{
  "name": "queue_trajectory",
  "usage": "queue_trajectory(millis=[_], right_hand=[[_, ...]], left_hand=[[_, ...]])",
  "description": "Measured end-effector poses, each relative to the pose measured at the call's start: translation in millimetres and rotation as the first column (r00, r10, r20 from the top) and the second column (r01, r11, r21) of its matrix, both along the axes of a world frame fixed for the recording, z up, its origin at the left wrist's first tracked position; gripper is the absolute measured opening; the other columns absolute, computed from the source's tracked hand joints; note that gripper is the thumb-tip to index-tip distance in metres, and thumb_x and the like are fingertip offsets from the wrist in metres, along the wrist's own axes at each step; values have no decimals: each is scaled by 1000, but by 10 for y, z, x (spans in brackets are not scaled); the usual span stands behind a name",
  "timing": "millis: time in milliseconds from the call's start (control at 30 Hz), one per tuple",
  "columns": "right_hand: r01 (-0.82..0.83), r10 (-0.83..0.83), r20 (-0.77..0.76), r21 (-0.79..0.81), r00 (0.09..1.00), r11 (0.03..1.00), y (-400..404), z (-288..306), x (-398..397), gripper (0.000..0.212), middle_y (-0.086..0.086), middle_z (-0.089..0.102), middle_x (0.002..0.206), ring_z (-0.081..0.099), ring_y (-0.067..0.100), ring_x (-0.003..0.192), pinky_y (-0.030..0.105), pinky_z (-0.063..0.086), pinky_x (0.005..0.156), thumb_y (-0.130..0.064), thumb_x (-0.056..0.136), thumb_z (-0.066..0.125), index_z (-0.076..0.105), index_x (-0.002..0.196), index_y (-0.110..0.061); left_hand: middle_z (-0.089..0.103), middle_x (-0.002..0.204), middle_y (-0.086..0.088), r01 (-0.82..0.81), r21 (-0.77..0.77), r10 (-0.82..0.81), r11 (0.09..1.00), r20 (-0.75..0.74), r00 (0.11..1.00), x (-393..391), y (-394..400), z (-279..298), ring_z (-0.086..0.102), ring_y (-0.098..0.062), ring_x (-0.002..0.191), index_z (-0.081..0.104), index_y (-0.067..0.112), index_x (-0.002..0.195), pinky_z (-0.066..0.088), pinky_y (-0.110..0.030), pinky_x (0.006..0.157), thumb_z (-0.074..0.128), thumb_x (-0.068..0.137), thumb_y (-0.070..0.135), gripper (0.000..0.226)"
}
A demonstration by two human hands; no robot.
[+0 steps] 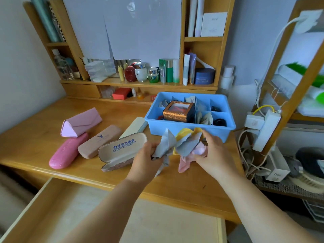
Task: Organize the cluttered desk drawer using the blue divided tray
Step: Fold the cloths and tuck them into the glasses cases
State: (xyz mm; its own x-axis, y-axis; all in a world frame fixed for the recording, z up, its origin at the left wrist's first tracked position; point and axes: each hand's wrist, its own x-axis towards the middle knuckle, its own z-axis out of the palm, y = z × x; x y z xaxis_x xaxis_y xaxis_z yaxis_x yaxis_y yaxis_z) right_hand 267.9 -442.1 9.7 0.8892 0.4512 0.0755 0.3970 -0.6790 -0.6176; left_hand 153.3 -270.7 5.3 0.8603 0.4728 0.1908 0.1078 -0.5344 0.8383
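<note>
Left hand: we curl our fingers round a bunch of cloth, palm turned inward.
Right hand: we pinch cloth likewise.
Arms: our 2 bare forearms reach forward, converging.

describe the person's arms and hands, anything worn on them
Both forearms are bare from the lower edge of the picture up to the wrists; no sleeve shows. The left hand and the right hand carry no glove, and no watch, bracelet or ring can be seen on the parts that show. No markings are visible. Some fingers are hidden behind cloth, so those cannot be checked.
</note>
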Motion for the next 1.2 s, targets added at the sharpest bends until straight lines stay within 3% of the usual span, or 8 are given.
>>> queue_trajectory(millis=[167, 267, 400, 533, 667, 800, 967, 1200], right_hand=[[-65, -33, 402, 229, 915, 971, -6, -49, -193, 36, -4, 65, 112, 61, 14, 101, 25, 49, 82, -19, 81, 69, 63, 116, -19], [-27, 34, -10, 401, 999, 916, 62, 40, -271, 34, -17, 70, 76, 66, -1, 73, 18, 51, 63, -44, 84, 64, 59, 114, -28], [184, 219, -594, 542, 774, 820, 183, 119, -248, 43, 19, 71, 87, 70, 35, 70, 44, 59, 67, -37, 81, 71, 56, 113, -12], [229, 118, -489, 592, 864, 773, 266, 160, -247, 13, 33, 65, 78, 63, 50, 59, 65, 52, 63, -17, 90, 60, 67, 86, -7], [91, 90, -279, 575, 956, 813, 288, 315, -223, 9, -7, 66, 95, 67, 34, 90, 53, 53, 83, -25, 90, 61, 67, 94, -22], [-11, 243, -327, 575, 913, 818, 238, 526, -203, 12, 9, 70, 85, 68, 41, 85, 54, 56, 76, -27, 90, 61, 72, 85, -25], [-143, 322, -247, 547, 914, 825, 125, 736, -214, 20, -6, 74, 80, 68, 2, 77, 13, 49, 63, -24, 91, 60, 74, 82, -35], [-164, 208, -129, 287, 970, 944, -97, 799, -245, 25, -13, 65, 61, 54, -2, 56, 17, 44, 56, -13, 81, 60, 71, 72, -33]], left_hand=[[67, 64, 17, -72, -253, 87, 965, 46, 995, -15, 15, -40, 62, 5, 63, 66, 24, 82, 45, -8, 51, 59, 85, 1, 24], [68, 70, 11, -26, -294, 50, 956, 76, 996, -56, -22, 13, 63, 0, 64, 66, 24, 83, 48, -12, 54, 60, 86, 3, 22], [68, 72, 8, 60, -304, -28, 951, 108, 994, -101, -45, 67, 63, -2, 65, 66, 24, 83, 49, -15, 56, 62, 86, 4, 21], [72, 85, 5, 1, -324, 9, 946, 31, 999, -77, -11, 51, 67, -11, 80, 65, 22, 96, 51, -18, 61, 62, 87, 8, 17], [59, 111, 10, 9, -166, -43, 986, -202, 979, -17, 62, 104, 56, -13, 109, 48, 23, 128, 43, -19, 79, 64, 76, 10, 56], [48, 132, 14, 118, -234, -123, 965, -5, 992, 1, -8, 292, 43, -2, 124, 37, 31, 139, 37, -20, 96, 69, 78, 24, 69], [62, 80, 8, 110, -62, -109, 992, 28, 994, 97, -109, 618, 56, -6, 72, 61, 34, 91, 43, -15, 66, 68, 83, 23, 15], [59, 67, 3, 296, -160, -306, 942, -41, 951, -96, -96, 770, 52, -10, 60, 60, 21, 73, 42, -22, 56, 70, 79, 22, 11]])
